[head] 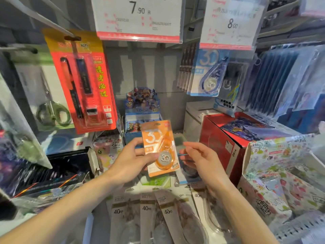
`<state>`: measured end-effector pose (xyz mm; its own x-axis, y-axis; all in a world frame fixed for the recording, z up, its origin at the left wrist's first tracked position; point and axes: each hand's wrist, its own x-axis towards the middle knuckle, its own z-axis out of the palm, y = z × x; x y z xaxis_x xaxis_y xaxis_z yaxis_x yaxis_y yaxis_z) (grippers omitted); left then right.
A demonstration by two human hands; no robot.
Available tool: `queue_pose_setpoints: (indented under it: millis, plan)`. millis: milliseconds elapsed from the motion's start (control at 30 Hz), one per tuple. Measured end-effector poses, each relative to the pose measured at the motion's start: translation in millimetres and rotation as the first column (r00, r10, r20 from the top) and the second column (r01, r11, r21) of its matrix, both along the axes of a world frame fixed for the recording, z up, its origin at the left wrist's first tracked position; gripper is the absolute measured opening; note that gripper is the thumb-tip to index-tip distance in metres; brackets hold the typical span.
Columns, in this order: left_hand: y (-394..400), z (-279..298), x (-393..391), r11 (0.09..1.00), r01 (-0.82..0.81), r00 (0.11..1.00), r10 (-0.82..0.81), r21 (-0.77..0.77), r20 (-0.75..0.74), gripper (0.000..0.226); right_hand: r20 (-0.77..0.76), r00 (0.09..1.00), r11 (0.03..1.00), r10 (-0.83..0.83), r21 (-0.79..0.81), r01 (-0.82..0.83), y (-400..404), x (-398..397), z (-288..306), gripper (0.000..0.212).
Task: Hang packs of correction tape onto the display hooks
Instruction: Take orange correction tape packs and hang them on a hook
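Holding an orange correction-tape pack point(160, 148) upright in front of the display, the left hand point(133, 160) has its thumb pressed across the lower front of the card and its fingers curled behind it, so this grip is closed on the pack. The pack sits low in the middle of the view, tilted slightly to the left, well below the price tags and not on any hook. The right hand point(202, 162) hovers just beside the pack's right edge with its fingers loosely curled; a thin teal loop, perhaps a rubber band point(182, 154), shows between its thumb and forefinger, though whether the fingers truly pinch it cannot be told.

Above and to the right, a row of blue correction-tape packs point(204, 76) hangs under a price tag reading 8.00 point(230, 23). A second price tag reading 7.90 point(139, 16) hangs above the centre, with bare grey back panel beneath it. To the left a red carded pen set point(82, 81) hangs from a metal hook point(52, 25), and scissors in a clear pack point(51, 110) hang further left. Below the forearms lie several grey packs marked 40m point(147, 208). A red carton point(226, 138) stands on the shelf at right.
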<state>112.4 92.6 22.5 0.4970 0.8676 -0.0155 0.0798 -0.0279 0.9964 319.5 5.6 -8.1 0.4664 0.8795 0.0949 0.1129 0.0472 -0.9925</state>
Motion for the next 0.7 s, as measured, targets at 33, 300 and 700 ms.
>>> queue_pose_setpoints:
  millis: [33, 300, 700]
  plan:
    - [2.3, -2.0, -1.3, 1.000, 0.000, 1.000, 0.000, 0.005, -0.021, 0.044, 0.082, 0.996, 0.999, -0.045, -0.022, 0.046, 1.2, 6.4, -1.9, 0.019]
    - [17.2, -21.8, 2.0, 1.000, -0.011, 0.986, 0.010, -0.002, -0.165, 0.043, 0.706, 0.693, 0.888, 0.144, -0.401, 0.224, 11.0, 20.1, -25.0, 0.037]
    - [32.8, -38.4, 3.5, 0.999, -0.026, 0.955, 0.032, 0.022, -0.294, 0.045, 0.509, 0.851, 0.914, 0.129, -0.393, 0.096, 6.0, 6.5, -13.6, 0.044]
